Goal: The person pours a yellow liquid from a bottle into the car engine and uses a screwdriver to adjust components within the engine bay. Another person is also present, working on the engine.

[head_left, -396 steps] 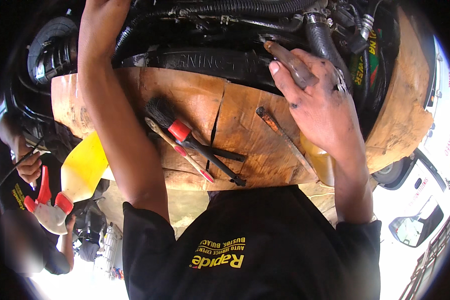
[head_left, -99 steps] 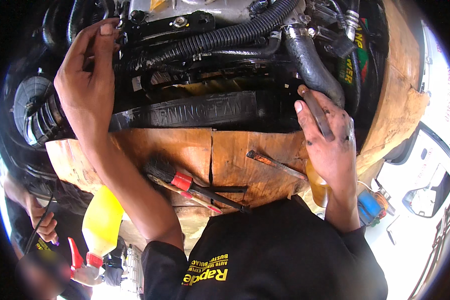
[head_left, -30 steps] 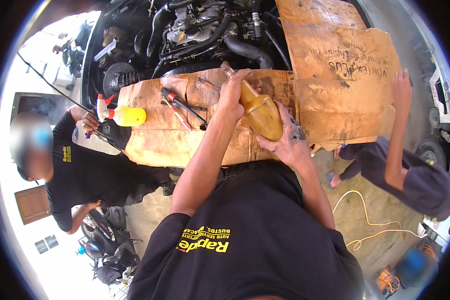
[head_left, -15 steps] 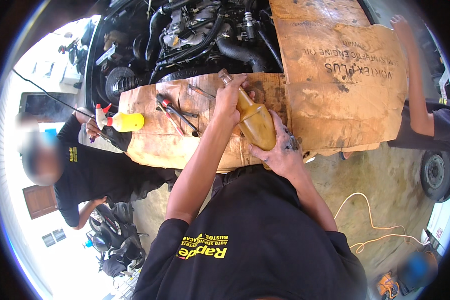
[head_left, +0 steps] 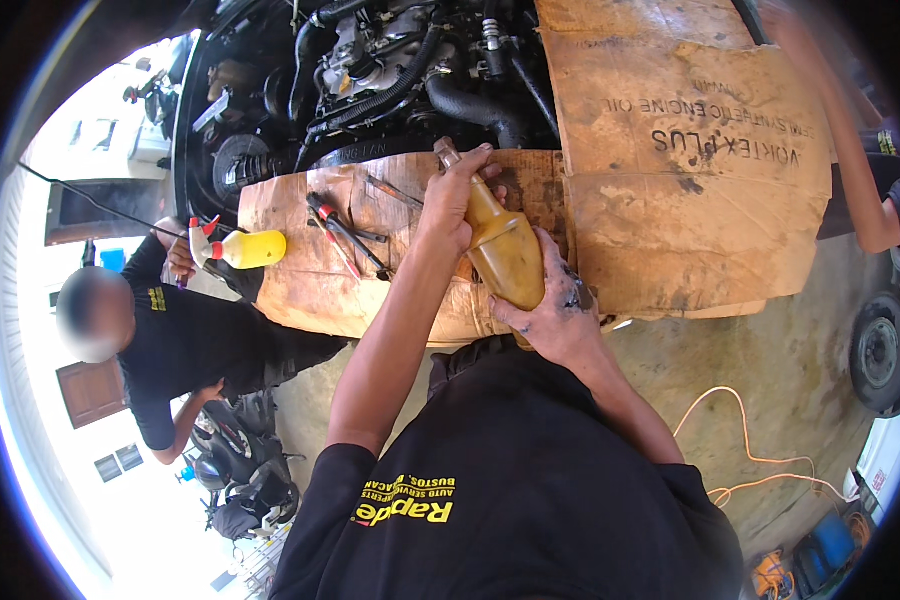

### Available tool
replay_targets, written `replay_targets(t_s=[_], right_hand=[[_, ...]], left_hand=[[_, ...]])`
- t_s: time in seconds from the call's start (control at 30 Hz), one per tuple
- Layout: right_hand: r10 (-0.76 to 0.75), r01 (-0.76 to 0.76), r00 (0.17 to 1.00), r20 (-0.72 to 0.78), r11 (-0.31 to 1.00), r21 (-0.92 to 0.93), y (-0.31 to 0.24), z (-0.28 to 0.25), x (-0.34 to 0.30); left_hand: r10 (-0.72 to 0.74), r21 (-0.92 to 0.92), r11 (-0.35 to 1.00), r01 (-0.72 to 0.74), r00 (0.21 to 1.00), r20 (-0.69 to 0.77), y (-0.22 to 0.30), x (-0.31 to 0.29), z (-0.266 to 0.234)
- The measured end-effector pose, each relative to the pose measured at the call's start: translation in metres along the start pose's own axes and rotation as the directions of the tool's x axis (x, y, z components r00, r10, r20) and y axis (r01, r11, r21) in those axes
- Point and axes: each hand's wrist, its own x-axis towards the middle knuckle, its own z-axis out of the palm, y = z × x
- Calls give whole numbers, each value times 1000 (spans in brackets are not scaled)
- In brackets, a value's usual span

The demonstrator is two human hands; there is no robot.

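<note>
Held at a slant in front of me is a yellow-brown, translucent bottle [head_left: 510, 260] with a long narrow neck and a brown tip. My left hand [head_left: 453, 205] is wrapped round the neck, and the tip points up toward the engine. Lower down, my right hand [head_left: 560, 320], stained black on its back, grips the wide body near the base. Under the bottle lies stained cardboard [head_left: 400, 290] along the front of the engine bay. Left of my left forearm, several slim tools [head_left: 345, 235] with red and black handles rest on it.
An open engine bay [head_left: 390, 80] is ahead. A spray bottle [head_left: 255, 249] with yellow liquid lies on the cardboard's left side. At left stands a person in a black shirt [head_left: 210, 330]; another person's arm [head_left: 850, 150] is at far right. An orange cord [head_left: 745, 425] runs over the floor.
The bottle and both hands have shifted slightly left, with the grip unchanged. At far right, the other person's arm has moved and is blurred. My view has shifted a little.
</note>
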Motion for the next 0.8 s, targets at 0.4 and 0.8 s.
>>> replay_targets(t_s=[0.4, 0.8], right_hand=[[-18, 18, 1000, 4, 1000, -6, 3, 0, 4], [-117, 124, 991, 67, 987, -106, 7, 1, 4]], left_hand=[[2, -6, 1000, -2, 999, 38, 0, 4, 0], [-37, -55, 998, 38, 999, 17, 3, 8, -3]])
